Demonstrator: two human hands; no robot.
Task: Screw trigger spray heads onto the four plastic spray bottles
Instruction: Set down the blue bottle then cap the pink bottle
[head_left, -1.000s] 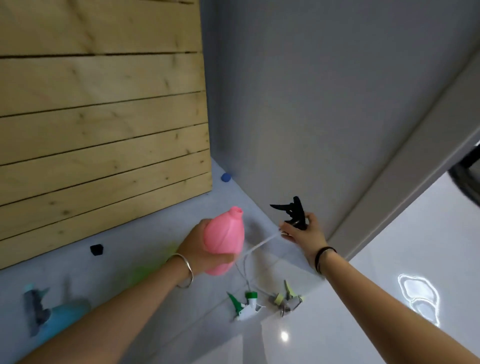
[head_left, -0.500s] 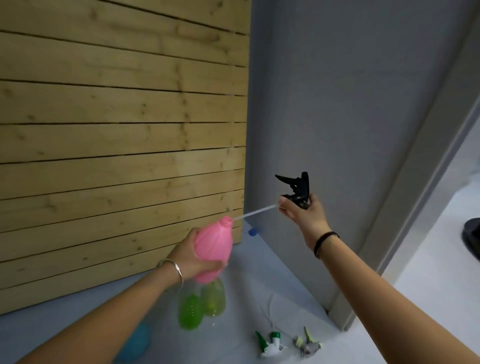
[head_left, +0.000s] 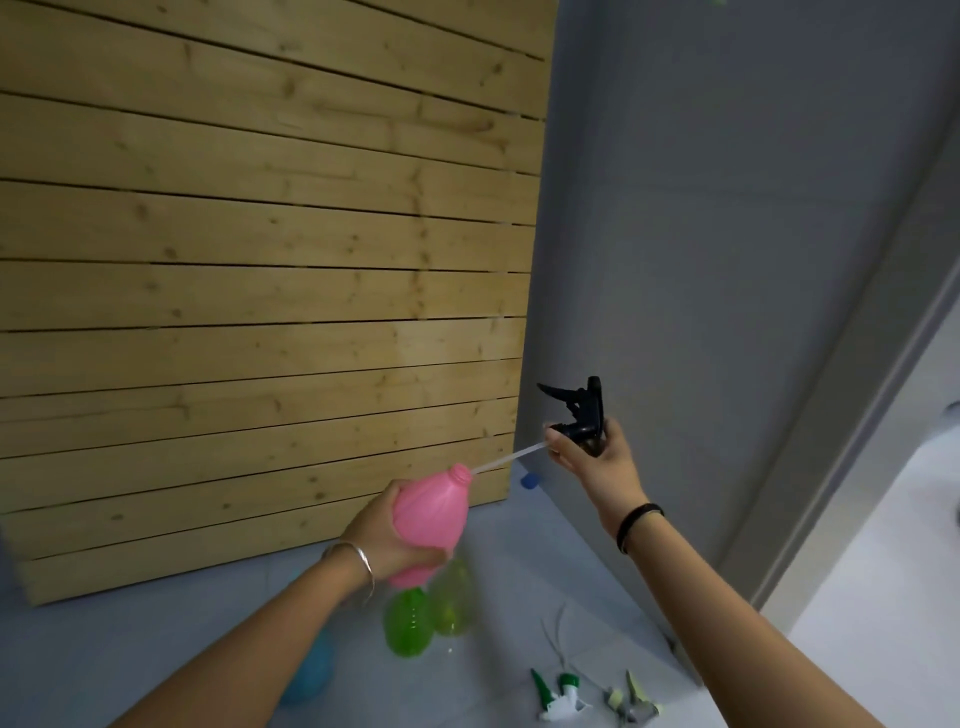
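Note:
My left hand grips a pink spray bottle, tilted with its open neck up and to the right. My right hand holds a black trigger spray head by its collar. The head's clear dip tube slants down-left, and its tip sits in the pink bottle's mouth. On the grey floor below stand two green bottles, and a blue bottle shows partly behind my left forearm. A green-and-white spray head and a yellow-grey one lie on the floor at the bottom right.
A wooden slat panel leans on the left. A grey wall stands behind my right hand, with a white glossy floor past it on the right. A small blue cap lies by the panel's corner.
The view has swung upward. Both hands have risen with the pink bottle and the black head. The dip tube's tip has gone from beside the bottle into its mouth.

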